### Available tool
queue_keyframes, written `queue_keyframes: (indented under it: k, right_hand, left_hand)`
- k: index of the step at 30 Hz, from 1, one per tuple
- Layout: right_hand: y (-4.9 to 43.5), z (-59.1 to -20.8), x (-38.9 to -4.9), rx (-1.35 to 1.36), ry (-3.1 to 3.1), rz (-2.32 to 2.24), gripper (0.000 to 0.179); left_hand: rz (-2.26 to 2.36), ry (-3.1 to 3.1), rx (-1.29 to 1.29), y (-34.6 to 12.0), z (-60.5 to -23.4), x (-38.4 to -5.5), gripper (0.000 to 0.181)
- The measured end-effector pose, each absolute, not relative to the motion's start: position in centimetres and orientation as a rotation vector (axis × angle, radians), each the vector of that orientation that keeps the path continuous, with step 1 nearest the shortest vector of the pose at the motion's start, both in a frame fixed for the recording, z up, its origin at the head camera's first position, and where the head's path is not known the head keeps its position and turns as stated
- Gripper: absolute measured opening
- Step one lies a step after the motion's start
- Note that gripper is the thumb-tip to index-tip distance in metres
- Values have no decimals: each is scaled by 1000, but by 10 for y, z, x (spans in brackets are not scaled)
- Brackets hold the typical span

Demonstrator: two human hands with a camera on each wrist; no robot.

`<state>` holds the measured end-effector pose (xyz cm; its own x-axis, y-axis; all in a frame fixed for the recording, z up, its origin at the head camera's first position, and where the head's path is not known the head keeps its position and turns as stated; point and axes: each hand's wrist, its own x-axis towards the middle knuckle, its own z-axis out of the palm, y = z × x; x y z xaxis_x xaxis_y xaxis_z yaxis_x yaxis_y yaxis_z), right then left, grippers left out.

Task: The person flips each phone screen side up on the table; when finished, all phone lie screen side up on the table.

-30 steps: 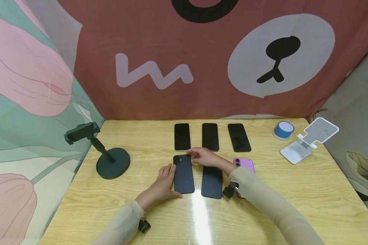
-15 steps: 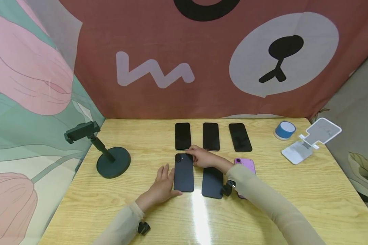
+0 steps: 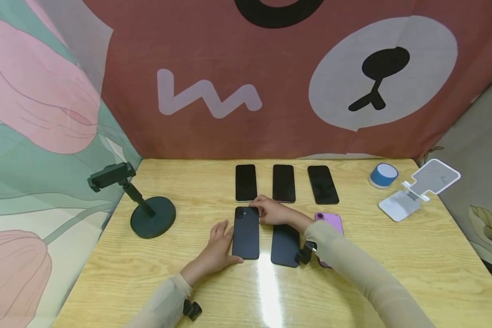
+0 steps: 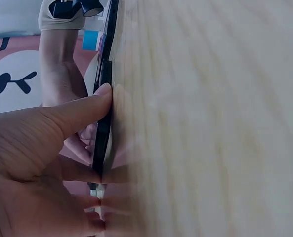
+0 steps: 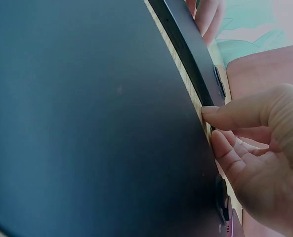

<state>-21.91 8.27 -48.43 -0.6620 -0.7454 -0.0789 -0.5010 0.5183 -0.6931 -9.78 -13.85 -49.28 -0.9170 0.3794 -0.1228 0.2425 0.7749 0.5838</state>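
Note:
In the head view a black phone (image 3: 246, 237) lies back up on the wooden table, camera toward the far side. My left hand (image 3: 217, 250) is at its near left corner: fingers extended along the left side, thumb at the near edge. The left wrist view shows that thumb (image 4: 89, 111) against the thin phone edge. My right hand (image 3: 274, 212) pinches the far right corner between thumb and curled forefinger; the right wrist view shows the thumb (image 5: 235, 116) on its side edge. Under my right forearm lie a second black phone (image 3: 284, 248) and a purple phone (image 3: 330, 222), partly hidden.
Behind is a row of phones with dark screens up: left (image 3: 246, 182), middle (image 3: 284, 182) and right (image 3: 323, 184). A black phone stand (image 3: 153, 218) is at left. At right are a blue and white cylinder (image 3: 383, 175) and a white folding stand (image 3: 399, 206).
The black phone between my hands has turned slightly and now lies straighter. My left fingers have eased slightly away from its left side, while my right fingers have drawn in at its far corner.

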Motion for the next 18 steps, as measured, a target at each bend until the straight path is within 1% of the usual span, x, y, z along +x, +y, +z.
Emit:
queue_keyframes:
  k: [4, 9, 18]
  right_hand:
    - [83, -486, -217, -1004, 2384, -965, 56]
    - [84, -488, -217, -966, 2363, -1022, 56]
    - [83, -490, -218, -881, 2308, -1110, 55]
  left_hand:
    - [952, 2722, 536, -138, -493, -99, 92]
    - [1015, 2677, 588, -138, -493, -102, 96]
    - [1091, 2636, 551, -141, -492, -104, 99]
